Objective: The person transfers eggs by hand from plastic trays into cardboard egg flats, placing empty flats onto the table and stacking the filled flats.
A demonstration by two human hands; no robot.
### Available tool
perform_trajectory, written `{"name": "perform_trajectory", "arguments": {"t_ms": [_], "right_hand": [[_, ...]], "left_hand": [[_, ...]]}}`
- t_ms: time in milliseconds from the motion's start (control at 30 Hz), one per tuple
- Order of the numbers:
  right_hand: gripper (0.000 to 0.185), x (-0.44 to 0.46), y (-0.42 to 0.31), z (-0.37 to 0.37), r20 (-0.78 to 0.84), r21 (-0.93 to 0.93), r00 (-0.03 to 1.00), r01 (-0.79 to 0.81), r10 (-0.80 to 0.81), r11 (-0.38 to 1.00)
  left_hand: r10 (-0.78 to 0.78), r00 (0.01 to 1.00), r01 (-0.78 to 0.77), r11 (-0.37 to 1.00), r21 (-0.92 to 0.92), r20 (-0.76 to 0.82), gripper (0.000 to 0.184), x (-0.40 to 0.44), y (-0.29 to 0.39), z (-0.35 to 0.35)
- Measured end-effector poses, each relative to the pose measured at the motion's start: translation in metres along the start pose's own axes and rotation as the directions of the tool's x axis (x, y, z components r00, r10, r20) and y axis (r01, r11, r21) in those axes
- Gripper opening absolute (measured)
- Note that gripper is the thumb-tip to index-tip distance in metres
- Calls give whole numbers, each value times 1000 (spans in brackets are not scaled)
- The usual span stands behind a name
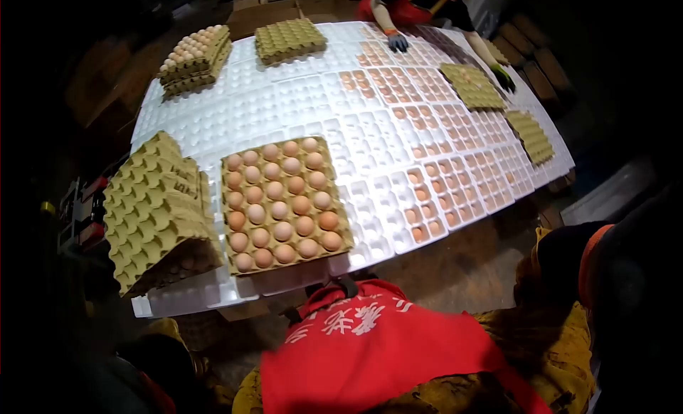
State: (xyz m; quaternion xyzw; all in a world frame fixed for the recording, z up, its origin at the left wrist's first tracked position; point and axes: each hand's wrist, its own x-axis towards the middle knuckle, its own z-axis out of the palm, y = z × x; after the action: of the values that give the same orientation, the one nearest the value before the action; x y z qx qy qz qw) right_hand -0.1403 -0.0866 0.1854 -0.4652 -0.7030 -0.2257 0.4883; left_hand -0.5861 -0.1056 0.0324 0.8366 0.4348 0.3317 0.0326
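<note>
Neither of my hands is in view. Dark sleeves show at the lower left and at the right, the right sleeve [569,264] with an orange band. In front of me, a pulp egg tray [346,232] full of brown eggs [283,231] lies on white plastic egg trays [363,140]. To its left, another pulp tray [146,207] leans tilted over some eggs that it partly hides. On the right, several white trays hold small groups of brown eggs [455,182]. My red apron [377,350] with white lettering hangs below the table edge.
A stack of pulp trays topped with eggs [192,51] stands at the back left, beside another pulp tray [290,40]. Across the table, another person's gloved hands [397,42] rest near the trays. Two more pulp trays [472,86] lie at the right. Cardboard boxes [263,17] stand behind.
</note>
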Motion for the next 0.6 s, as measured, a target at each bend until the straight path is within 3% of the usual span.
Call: {"name": "perform_trajectory", "arguments": {"t_ms": [133, 200, 467, 600], "right_hand": [[55, -17, 79, -40, 171, -178, 978, -90, 121, 980], [54, -27, 101, -43, 182, -179, 975, -97, 130, 979], [54, -39, 145, -21, 164, -36, 977, -134, 138, 990], [53, -37, 157, -8, 162, 47, 981, -118, 109, 992]], "left_hand": [[15, 991, -20, 999, 35, 129, 42, 43, 33, 56], [1, 990, -14, 996, 86, 142, 42, 60, 43, 72], [-123, 983, 84, 963, 257, 136, 43, 111, 61, 92], [-170, 985, 151, 938, 311, 34, 44, 126, 75, 79]]}}
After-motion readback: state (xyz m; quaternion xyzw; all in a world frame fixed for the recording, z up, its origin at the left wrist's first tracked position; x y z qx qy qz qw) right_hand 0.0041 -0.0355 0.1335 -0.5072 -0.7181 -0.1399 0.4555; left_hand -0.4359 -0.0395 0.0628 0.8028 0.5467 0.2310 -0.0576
